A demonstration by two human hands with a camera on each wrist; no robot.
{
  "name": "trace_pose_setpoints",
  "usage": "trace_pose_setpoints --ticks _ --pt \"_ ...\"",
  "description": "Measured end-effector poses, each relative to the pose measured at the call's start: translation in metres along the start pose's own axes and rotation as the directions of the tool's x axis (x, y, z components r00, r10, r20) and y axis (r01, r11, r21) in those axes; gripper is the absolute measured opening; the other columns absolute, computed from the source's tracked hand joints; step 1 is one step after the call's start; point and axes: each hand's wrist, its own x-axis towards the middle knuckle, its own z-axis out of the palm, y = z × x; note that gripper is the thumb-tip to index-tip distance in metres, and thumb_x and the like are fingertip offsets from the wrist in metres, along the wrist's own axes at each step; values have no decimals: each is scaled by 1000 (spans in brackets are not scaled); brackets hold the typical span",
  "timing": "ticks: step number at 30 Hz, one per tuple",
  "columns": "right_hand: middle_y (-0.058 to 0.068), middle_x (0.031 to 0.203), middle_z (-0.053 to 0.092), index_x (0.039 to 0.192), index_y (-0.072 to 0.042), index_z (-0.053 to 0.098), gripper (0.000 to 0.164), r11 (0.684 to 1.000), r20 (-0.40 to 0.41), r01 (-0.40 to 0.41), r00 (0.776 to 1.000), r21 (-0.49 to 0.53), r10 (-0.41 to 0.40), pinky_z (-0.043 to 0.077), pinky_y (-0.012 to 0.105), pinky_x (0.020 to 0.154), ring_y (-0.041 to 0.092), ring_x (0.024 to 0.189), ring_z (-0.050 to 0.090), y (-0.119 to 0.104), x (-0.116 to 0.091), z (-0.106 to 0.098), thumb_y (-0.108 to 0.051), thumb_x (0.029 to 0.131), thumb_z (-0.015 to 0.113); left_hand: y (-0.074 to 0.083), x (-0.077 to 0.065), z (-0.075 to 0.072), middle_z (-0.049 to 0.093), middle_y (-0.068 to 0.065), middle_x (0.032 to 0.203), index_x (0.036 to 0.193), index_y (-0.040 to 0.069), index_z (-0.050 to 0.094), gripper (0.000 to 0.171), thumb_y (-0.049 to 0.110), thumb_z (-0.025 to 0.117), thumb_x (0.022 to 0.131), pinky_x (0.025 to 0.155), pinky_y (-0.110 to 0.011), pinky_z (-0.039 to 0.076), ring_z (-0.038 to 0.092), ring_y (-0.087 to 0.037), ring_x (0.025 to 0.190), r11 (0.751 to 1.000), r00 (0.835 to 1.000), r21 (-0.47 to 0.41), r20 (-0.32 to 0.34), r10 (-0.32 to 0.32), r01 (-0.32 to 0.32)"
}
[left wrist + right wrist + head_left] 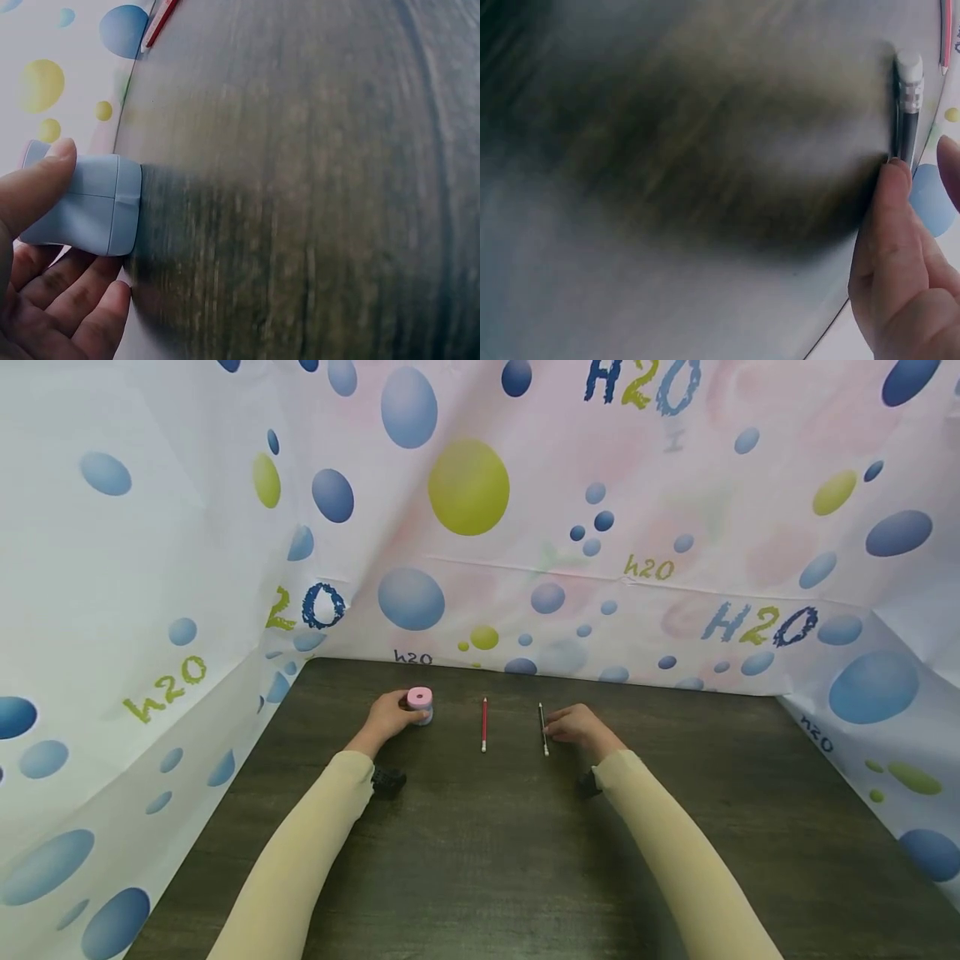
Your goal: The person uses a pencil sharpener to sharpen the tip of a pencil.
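My left hand (pixel 388 717) holds a small pencil sharpener (pixel 421 697) that stands upright on the table, its pink top with a hole facing up. In the left wrist view, the thumb lies along one side of its pale blue body (pixel 94 206) and fingers lie on the other. At the right, a black pencil (pixel 544 739) with a white eraser end lies on the table. Fingertips of my right hand (pixel 581 728) touch it, while the thumb stands apart in the right wrist view. A red pencil (pixel 484 725) lies between the two hands.
The dark wooden table (pixel 480 860) meets a white sheet (pixel 555 585) with printed blue and yellow-green ovals at the back and both sides. Dark wrist devices, such as the one at the left wrist (pixel 388 781), jut out below the sleeves.
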Motion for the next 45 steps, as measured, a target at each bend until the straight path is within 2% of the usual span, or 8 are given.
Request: trace_pose_setpoints --ticks 9,17,29,39,45 --pt "34 153 44 144 15 47 51 998 -49 3 999 -65 -6 53 44 111 43 136 55 -1 4 8 1 98 63 1 -2 1 52 -30 149 150 -8 44 64 23 69 98 116 -55 45 51 -44 138 1000 1000 8 0 -6 6" --pt "34 147 50 145 13 47 56 990 -93 -9 996 -139 -4 55 42 108 43 132 59 -4 -1 15 -3 96 69 3 -4 0 52 -29 150 149 -8 45 63 22 69 98 116 -55 45 51 -44 139 999 1000 36 -1 -26 26" --pt "32 139 55 138 12 54 54 962 -152 -45 988 -269 4 59 43 101 40 120 68 -2 13 19 -4 91 75 3 -1 0 51 -29 151 149 -7 45 64 23 70 98 117 -55 44 50 -44 140 999 1000 40 -3 -29 29" --pt "31 137 57 136 12 57 49 955 -167 -57 986 -292 8 63 38 93 39 115 69 -7 14 19 0 91 74 2 1 0 53 -29 149 148 -8 47 63 23 70 98 115 -55 46 52 -44 138 999 1000 47 -7 -13 13" --pt "31 138 57 134 13 58 44 963 -160 -43 987 -268 0 62 39 95 41 118 68 -7 11 18 -1 94 69 2 0 -1 53 -29 148 148 -8 47 64 23 70 97 115 -55 46 53 -44 137 999 1000 47 -8 -13 13"
